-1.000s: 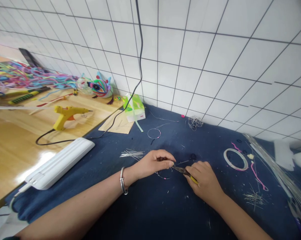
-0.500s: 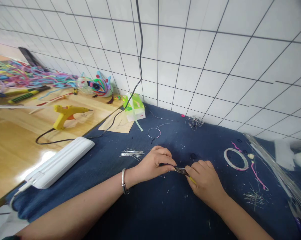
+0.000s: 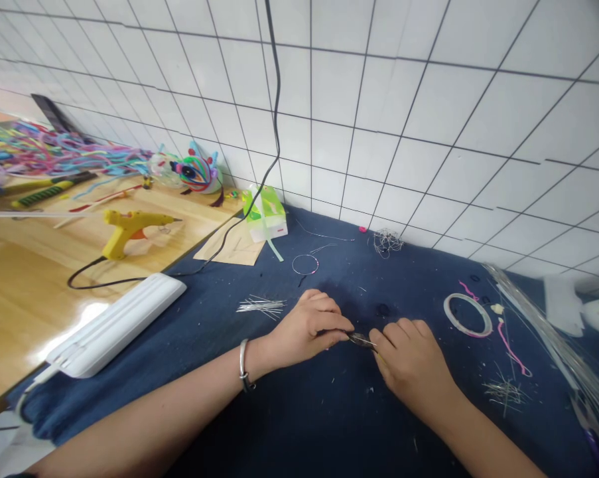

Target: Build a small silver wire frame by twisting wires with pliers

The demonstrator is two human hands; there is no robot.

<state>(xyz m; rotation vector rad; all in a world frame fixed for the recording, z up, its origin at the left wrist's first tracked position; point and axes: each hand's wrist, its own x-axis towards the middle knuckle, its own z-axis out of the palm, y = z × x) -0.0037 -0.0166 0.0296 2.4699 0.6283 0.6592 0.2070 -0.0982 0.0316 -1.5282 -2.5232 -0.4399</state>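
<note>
My right hand point(image 3: 412, 355) is wrapped round a small pair of pliers point(image 3: 359, 340); its dark jaws point left and little of its yellow handle shows. At the jaw tips, my left hand point(image 3: 315, 330) pinches a thin metal wire, mostly hidden by the fingers. A pink speck shows just under the left fingers. Beyond the hands, a wire ring point(image 3: 305, 265) with a few pink beads lies on the dark blue cloth. To the left of my left hand is a bundle of short straight wires point(image 3: 261, 305).
A yellow glue gun point(image 3: 125, 232) and a white power strip point(image 3: 117, 325) are at left. A green tissue pack point(image 3: 264, 216) stands near the tiled wall. A tangled wire clump point(image 3: 387, 243) is at the back; a white tape roll point(image 3: 446, 309) and long wires point(image 3: 542, 332) lie right.
The pliers have turned slightly in my right hand, so less of the yellow handle shows. Both hands stay close together at nearly the same spot; the view has shifted slightly.
</note>
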